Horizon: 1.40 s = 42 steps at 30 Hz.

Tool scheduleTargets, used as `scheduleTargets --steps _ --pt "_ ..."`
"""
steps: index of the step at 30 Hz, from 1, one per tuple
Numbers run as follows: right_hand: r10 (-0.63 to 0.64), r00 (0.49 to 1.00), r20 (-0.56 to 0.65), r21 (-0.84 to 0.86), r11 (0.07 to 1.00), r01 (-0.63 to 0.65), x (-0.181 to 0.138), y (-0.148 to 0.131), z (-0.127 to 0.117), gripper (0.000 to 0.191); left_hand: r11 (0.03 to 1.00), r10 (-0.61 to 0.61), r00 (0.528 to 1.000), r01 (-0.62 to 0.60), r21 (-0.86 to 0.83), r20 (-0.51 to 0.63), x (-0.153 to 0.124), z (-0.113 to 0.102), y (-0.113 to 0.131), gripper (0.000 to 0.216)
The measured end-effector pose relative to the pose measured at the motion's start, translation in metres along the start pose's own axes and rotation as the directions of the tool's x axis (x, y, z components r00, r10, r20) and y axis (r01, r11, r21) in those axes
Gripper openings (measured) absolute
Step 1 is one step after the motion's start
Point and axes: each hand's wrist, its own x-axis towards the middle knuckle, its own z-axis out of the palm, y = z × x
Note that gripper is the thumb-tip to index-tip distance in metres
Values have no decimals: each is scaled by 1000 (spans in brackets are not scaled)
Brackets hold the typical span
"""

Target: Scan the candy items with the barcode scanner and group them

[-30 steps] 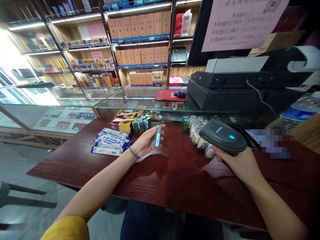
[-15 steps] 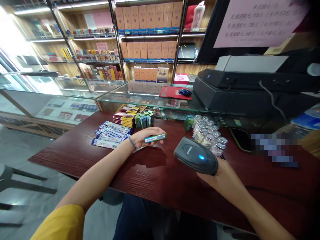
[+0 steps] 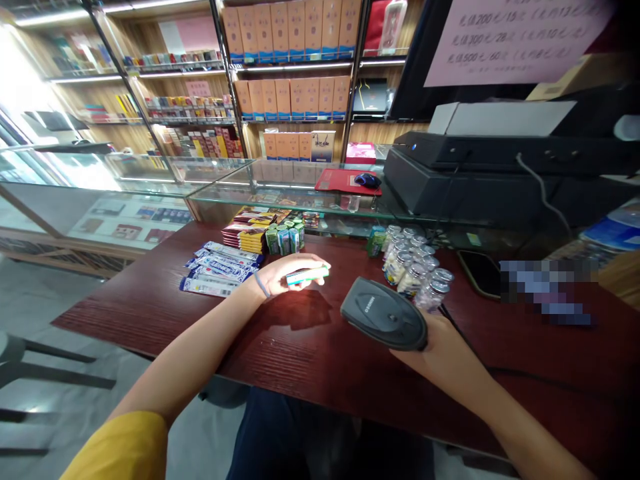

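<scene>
Curled left hand [image 3: 277, 273] clasps a slim green-and-white pack [image 3: 307, 275], brightly lit above the dark-red wooden table [image 3: 290, 367]; right hand [image 3: 439, 343] grips a dark-grey plastic scanner [image 3: 383, 313]: scanning, it seems, next needing steady aim

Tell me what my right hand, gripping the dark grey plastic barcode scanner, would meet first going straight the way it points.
Probably the small green-and-white oblong packet in your left hand; the scanner in your right hand aims that way, though one view leaves depth unclear.
</scene>
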Motion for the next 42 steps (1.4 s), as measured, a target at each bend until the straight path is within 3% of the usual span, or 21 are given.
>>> scheduleTargets --steps 4,9,14,17,21,26,29,32,36,38,42 --pt "27 998 -53 46 999 -24 0 1 -1 41 990 -96 995 94 -101 -21 6 0 -2 32" --pt "85 979 -187 78 994 -72 1 2 -5 38 983 -39 988 11 -182 -147 7 11 -2 39" --pt "190 940 -282 129 979 -159 7 4 -13 25 943 -32 962 -62 -328 -273 6 27 0 21" --pt "252 915 -314 136 966 -219 8 6 -18 12 908 -75 959 -48 -415 -275 9 27 -1 14" --pt "279 905 -322 180 956 -231 8 11 -22 21 871 -62 973 -55 -488 -222 8 23 -1 22" --pt "305 906 -295 216 944 -248 8 13 -24 24 906 71 988 -122 -406 -137 -1 27 8 43" --pt "296 906 -303 210 948 -240 8 12 -24 23 947 121 980 -162 -279 -159 -3 33 9 61" --pt "286 904 -319 202 952 -229 7 13 -24 23 964 228 947 -253 -87 -226 -2 37 6 59" --pt "299 898 -324 217 947 -238 7 16 -23 23 916 400 862 -385 111 -313 2 37 1 48" --pt "305 898 -317 214 945 -246 7 17 -23 22 914 404 844 -388 117 -353 2 36 1 45" --pt "297 905 -303 197 949 -245 7 23 -23 22 940 313 890 -341 -29 -333 1 30 3 48"
